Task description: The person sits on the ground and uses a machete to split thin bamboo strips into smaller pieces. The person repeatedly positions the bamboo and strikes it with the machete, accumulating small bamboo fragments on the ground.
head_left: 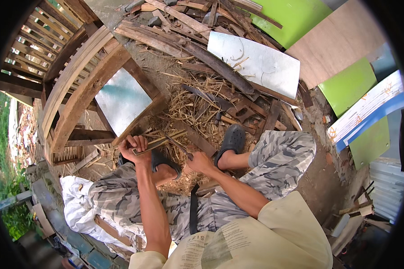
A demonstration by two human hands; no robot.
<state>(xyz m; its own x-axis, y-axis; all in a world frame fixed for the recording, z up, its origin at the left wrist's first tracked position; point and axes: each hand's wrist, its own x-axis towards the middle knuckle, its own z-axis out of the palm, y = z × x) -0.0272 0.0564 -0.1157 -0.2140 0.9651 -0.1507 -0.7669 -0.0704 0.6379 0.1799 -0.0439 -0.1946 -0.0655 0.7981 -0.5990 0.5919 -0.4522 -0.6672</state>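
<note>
My left hand [134, 147] is closed round one end of a split wood strip [160, 142], which points to the right between my knees. In my right hand [201, 163] is the handle of a knife [179, 145]. Its narrow blade slants up and left toward the strip; whether the two touch I cannot tell. Beneath both hands lie many thin pale shavings [197, 130] on the ground. A handsaw [206, 96] lies among them ahead, partly covered, with a hammer [218, 117] close by.
A wooden frame with slats [83, 85] stands at the left, a pale panel [123, 101] inside it. Scrap boards [184, 42] are heaped ahead, under a white sheet [256, 60]. Green panels [350, 87] and corrugated metal [386, 184] lie at the right. My feet wear dark clogs [232, 141].
</note>
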